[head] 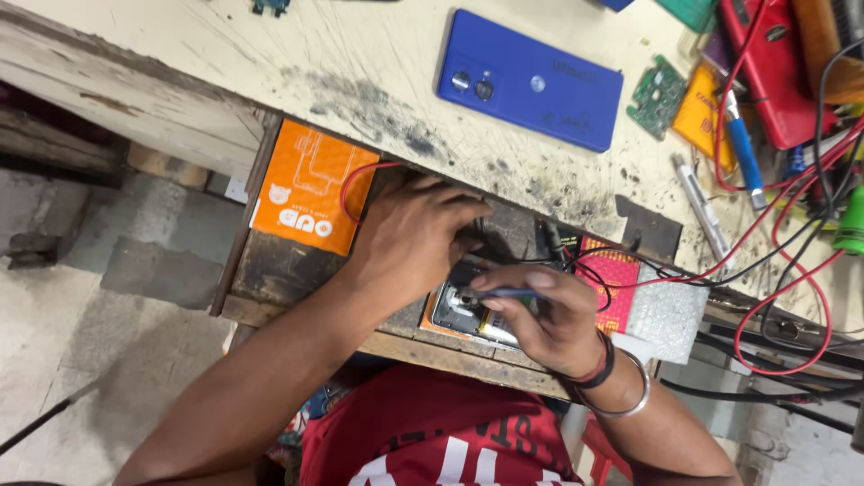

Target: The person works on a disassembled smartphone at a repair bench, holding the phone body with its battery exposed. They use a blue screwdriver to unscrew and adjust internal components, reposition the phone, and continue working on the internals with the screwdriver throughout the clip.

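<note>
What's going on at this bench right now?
A person leans over a scarred workbench, working in an open drawer just below its edge. The left hand steadies an opened phone lying in the drawer, while the right hand holds a thin blue-handled tool with its tip on the phone's insides. On the bench lie a blue phone back cover, a small green circuit board, and red and black wires.

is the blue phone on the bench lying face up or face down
Face down. The blue phone lies flat on the scratched bench with its back upward: the camera lenses show, and no screen is visible.
</note>
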Available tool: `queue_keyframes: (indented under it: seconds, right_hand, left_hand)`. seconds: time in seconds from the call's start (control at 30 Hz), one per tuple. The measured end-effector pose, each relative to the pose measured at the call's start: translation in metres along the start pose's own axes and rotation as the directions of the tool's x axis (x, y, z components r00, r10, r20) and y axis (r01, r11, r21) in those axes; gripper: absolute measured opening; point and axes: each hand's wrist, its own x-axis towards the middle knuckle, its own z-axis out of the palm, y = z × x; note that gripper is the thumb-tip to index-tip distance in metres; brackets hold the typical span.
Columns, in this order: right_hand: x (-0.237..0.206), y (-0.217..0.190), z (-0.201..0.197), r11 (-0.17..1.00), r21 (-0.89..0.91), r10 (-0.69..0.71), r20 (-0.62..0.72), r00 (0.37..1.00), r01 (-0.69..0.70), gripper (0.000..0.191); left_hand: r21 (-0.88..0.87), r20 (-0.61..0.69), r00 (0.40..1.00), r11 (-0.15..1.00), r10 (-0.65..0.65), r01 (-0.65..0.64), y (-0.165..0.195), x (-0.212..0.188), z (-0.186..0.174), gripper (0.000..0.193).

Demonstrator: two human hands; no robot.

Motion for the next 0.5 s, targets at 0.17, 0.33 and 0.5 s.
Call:
queue_keyframes:
  seconds: [0.17, 0.33, 0.5]
  right_hand:
    - [0.009, -0.018, -0.019, 0.995, -0.004, 0.100, -0.196, 0.976, -0.102, 0.074]
    - [0.057, -0.055, -0.042, 0.973, -0.013, 0.225, -0.123, 0.966, -0.228, 0.053]
    - [0.089, -0.116, -0.054, 0.986, -0.103, -0.064, 0.488, 0.871, 0.130, 0.022]
  left_hand:
    - [0.063, 0.069, 0.995, 0.995, -0.077, 0.073, -0.003, -0.001, 0.005, 0.027]
    - [0.070, 0.032, 0.991, 0.989, -0.130, 0.128, 0.002, 0.003, 0.003, 0.020]
    - [0.020, -0.089, 0.996, 1.000, 0.003, -0.001, 0.011, 0.007, -0.002, 0.024]
